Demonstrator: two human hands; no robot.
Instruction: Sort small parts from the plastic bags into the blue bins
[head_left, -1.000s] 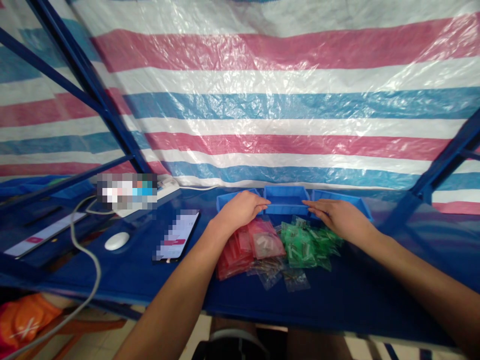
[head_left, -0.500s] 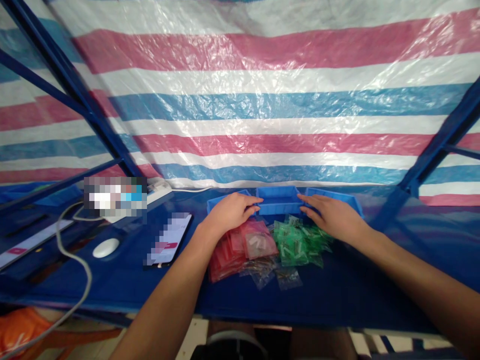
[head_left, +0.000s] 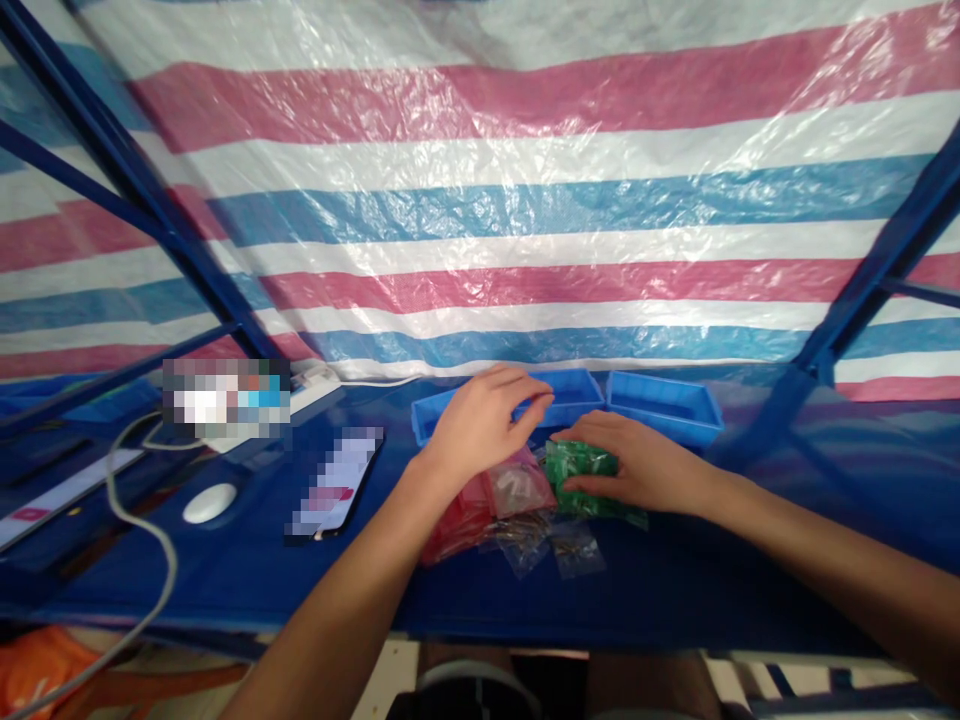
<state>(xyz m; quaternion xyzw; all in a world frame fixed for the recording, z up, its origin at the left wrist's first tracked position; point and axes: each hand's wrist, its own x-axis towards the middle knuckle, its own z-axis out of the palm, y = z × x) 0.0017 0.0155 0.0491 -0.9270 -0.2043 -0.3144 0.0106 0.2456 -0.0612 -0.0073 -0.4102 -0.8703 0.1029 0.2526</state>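
Note:
On the blue table (head_left: 675,580) lie small plastic bags in three heaps: red bags (head_left: 469,505), green bags (head_left: 581,470) and clear bags (head_left: 544,540). My right hand (head_left: 637,465) lies over the green bags, fingers curled round the heap and gathering it. My left hand (head_left: 480,425) hovers above the red bags and the left blue bin (head_left: 431,415), fingers loosely bent and apart, nothing in them. Behind the bags stand a middle blue bin (head_left: 570,395) and a right blue bin (head_left: 664,405).
A phone (head_left: 334,485), a white mouse (head_left: 210,502), a white cable (head_left: 150,545) and a power strip (head_left: 315,385) lie on the left. Blue frame bars (head_left: 150,200) rise at both sides. A striped plastic sheet (head_left: 525,200) closes the back.
Both hands left the bins' front edges. My right hand came down onto the green bags and pulled them together. My left hand lifted a little and moved towards the middle.

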